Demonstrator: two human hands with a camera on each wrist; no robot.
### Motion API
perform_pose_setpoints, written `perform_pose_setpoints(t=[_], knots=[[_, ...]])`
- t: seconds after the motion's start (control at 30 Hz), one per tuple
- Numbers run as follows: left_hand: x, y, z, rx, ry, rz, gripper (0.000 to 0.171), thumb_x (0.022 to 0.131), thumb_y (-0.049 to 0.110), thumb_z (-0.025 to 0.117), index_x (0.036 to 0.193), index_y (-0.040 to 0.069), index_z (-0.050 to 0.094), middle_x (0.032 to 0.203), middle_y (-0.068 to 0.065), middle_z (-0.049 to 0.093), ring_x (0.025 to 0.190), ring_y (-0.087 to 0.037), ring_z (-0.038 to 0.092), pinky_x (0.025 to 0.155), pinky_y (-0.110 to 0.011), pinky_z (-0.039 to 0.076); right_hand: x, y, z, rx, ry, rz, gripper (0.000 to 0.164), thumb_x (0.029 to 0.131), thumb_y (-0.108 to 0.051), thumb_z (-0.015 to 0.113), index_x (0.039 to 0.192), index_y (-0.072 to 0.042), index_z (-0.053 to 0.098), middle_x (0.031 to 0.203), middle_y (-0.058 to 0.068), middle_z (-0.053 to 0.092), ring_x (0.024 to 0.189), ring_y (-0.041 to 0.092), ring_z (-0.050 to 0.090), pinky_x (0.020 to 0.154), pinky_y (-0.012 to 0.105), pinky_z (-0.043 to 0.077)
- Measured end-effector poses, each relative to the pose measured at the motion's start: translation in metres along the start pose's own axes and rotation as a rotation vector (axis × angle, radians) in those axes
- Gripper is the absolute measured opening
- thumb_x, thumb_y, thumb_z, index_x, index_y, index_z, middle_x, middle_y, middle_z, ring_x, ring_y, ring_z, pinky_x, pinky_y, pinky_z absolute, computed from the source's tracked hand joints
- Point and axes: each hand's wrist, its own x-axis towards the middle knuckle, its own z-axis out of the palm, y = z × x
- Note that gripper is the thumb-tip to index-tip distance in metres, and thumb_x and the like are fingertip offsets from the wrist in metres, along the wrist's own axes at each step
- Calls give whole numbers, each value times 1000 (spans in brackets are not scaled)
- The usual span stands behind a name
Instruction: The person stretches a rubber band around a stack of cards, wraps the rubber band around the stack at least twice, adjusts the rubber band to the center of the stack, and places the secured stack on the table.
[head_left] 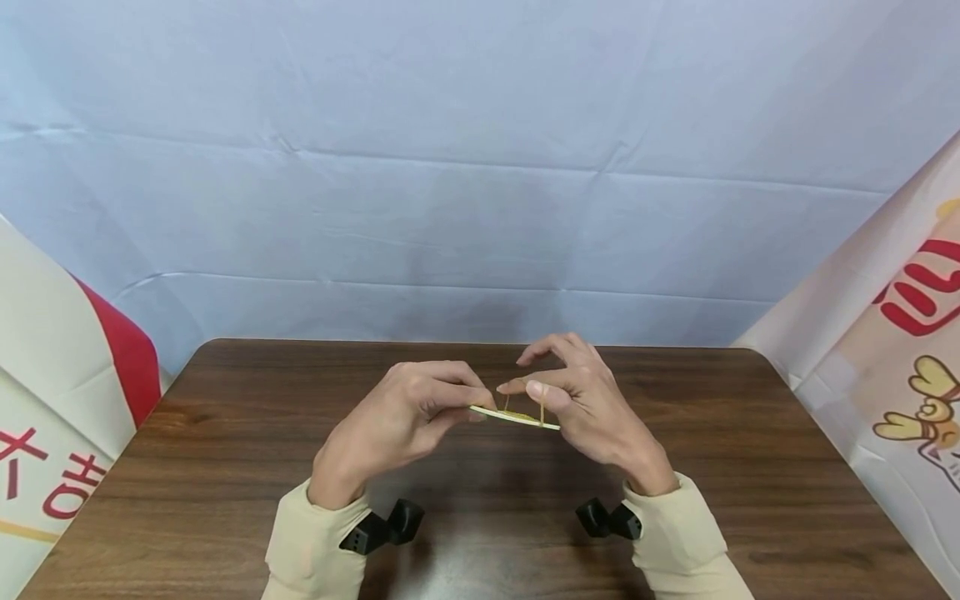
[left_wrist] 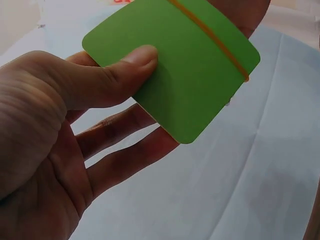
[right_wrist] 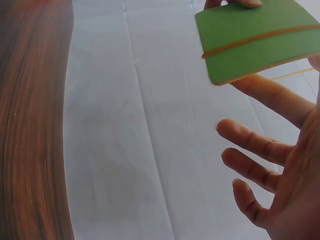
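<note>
A thin green card [left_wrist: 175, 95] with rounded corners is held above the table, seen nearly edge-on in the head view. My left hand [head_left: 420, 408] pinches its left end, thumb flat on the green face and fingers behind it. A tan rubber band [left_wrist: 215, 37] runs across the green face near the other end. On the opposite side, yellowish in the head view, the band is pulled away from the card. My right hand [head_left: 592, 404] holds that stretched part with its thumb and index finger, while the other fingers are spread loosely, as the right wrist view shows.
Below the hands is a dark brown wooden table [head_left: 247, 442]. A pale blue-white cloth [head_left: 450, 225] hangs behind it, with printed banners at the left and right. Each wrist carries a small black camera [head_left: 382, 527] over a cream sleeve [head_left: 315, 537].
</note>
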Motion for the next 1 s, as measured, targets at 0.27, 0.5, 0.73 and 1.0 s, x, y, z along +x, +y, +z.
perform_pose_setpoints(t=[0.27,0.5,0.73,1.0], knots=[[0,3,1,69,2,19,19,86,-3,78,100,11,79,98,7,70,76,0,59,64,-15,47,-1,5,-3,34,39,-23,53,107,-43,31,118,-22,78,123,2,59,112,23,48,86,48,34],[0,5,3,91,7,4,20,87,-2,78,99,15,78,98,11,69,74,2,56,63,-14,46,-1,6,-13,73,115,-22,49,104,-27,32,126,-13,74,123,0,60,107,21,49,81,44,36],[-2,-3,4,93,86,-68,18,87,-3,78,101,10,78,96,7,69,68,-2,52,58,-17,44,0,4,-16,157,168,27,33,104,-14,47,118,-14,77,108,-5,66,93,18,51,74,34,38],[-1,-11,7,-38,145,-170,16,87,-5,77,100,5,76,93,-1,70,70,-7,59,59,-23,53,-1,-5,-20,307,186,70,24,92,-3,72,110,-17,79,107,0,73,101,21,63,87,32,48]])
